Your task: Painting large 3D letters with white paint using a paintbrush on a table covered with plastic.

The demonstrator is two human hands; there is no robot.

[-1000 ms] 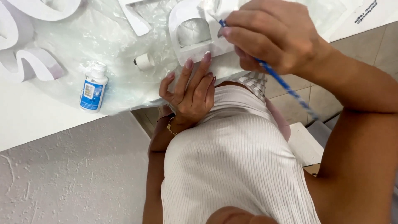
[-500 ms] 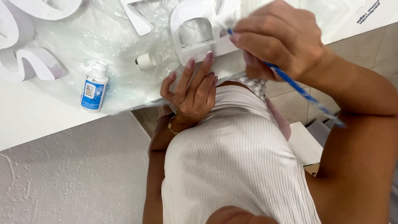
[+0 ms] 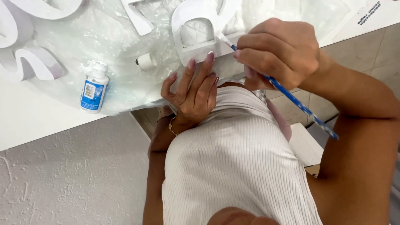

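Right hand (image 3: 283, 52) is pinching a blue-handled brush (image 3: 291, 98), bristle tip touching the near edge of a white cut-out letter (image 3: 200, 31) on the plastic-covered table (image 3: 33, 121). Left hand (image 3: 193, 93), fingers spread flat, is bracing the letter's edge. Small paint bottle (image 3: 93, 88) is standing left, cap possibly off.

Matt white foam letter (image 3: 200, 29), crinkled glossy plastic sheet (image 3: 125, 79), smooth plastic paint bottle (image 3: 93, 88), rough plaster wall (image 3: 71, 179)
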